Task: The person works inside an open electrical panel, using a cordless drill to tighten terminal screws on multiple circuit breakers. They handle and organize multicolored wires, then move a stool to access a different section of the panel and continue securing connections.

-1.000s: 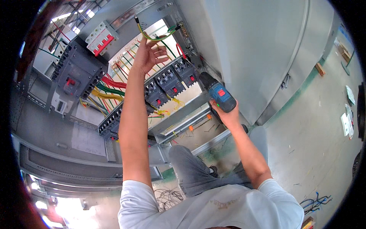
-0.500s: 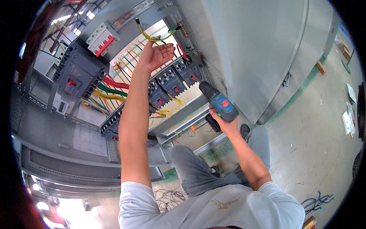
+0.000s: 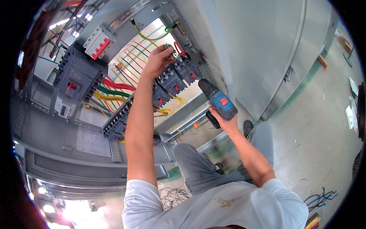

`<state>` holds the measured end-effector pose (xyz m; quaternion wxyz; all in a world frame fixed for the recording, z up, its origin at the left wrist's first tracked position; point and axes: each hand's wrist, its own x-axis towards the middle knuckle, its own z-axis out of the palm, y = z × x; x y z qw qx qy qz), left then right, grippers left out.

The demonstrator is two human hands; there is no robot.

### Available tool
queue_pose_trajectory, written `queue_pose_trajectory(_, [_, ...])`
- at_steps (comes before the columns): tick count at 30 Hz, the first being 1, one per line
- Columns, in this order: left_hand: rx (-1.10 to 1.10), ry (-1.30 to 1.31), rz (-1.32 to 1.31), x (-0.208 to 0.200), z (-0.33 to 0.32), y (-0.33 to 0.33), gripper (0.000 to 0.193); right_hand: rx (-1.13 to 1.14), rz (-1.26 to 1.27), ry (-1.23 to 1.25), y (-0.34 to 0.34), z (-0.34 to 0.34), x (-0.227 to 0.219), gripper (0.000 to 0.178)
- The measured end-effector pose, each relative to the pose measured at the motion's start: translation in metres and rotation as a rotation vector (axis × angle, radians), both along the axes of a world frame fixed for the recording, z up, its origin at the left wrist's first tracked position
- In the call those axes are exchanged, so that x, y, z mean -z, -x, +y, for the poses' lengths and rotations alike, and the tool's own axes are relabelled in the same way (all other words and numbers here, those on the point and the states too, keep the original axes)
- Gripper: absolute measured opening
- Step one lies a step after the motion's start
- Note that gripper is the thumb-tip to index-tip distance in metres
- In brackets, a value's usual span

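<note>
My left hand (image 3: 159, 61) reaches into the open electrical cabinet with its fingers pinched together. They close on a thin green wire (image 3: 167, 46) above the right end of the breaker row; the fingertips are partly hidden. Just right of them a red wire (image 3: 176, 46) loops down to a terminal. Below the hand sit dark moulded-case breakers (image 3: 171, 84) with red switches. My right hand (image 3: 225, 123) grips a blue and black cordless drill (image 3: 222, 102) by its handle, its chuck pointing up and left toward the breakers and apart from them.
A large dark breaker (image 3: 78, 74) and a white breaker with red levers (image 3: 100, 44) stand at left. Red, green and yellow wires (image 3: 114, 87) fan out between the breakers. A yellow-green earth wire (image 3: 150, 38) arches above. The grey cabinet door (image 3: 259, 49) stands at right.
My left hand, opened out before, has moved slightly right and down and its fingers have closed on the green wire. The drill stays in my right hand, nearly still.
</note>
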<state>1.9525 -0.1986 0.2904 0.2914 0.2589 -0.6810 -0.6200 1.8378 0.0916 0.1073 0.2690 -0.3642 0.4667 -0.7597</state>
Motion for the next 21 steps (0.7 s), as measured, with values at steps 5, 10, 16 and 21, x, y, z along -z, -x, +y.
queue_pose_trajectory(5, [-0.100,0.336,-0.123,0.010,0.013,-0.005,0.017,-0.009,-0.043,-0.021,-0.008,-0.005,0.000,0.028])
queue_pose_trajectory(10, [-0.187,0.557,-0.165,0.015,0.023,0.003,0.019,0.008,-0.011,-0.015,-0.011,-0.017,0.002,0.029])
queue_pose_trajectory(16, [-0.218,0.554,-0.173,0.012,0.023,0.004,0.020,0.008,-0.027,-0.081,-0.019,-0.015,-0.023,0.047])
queue_pose_trajectory(21, [-0.243,0.516,-0.116,0.016,0.023,0.006,0.020,0.176,0.150,-0.044,-0.020,-0.013,-0.046,0.072])
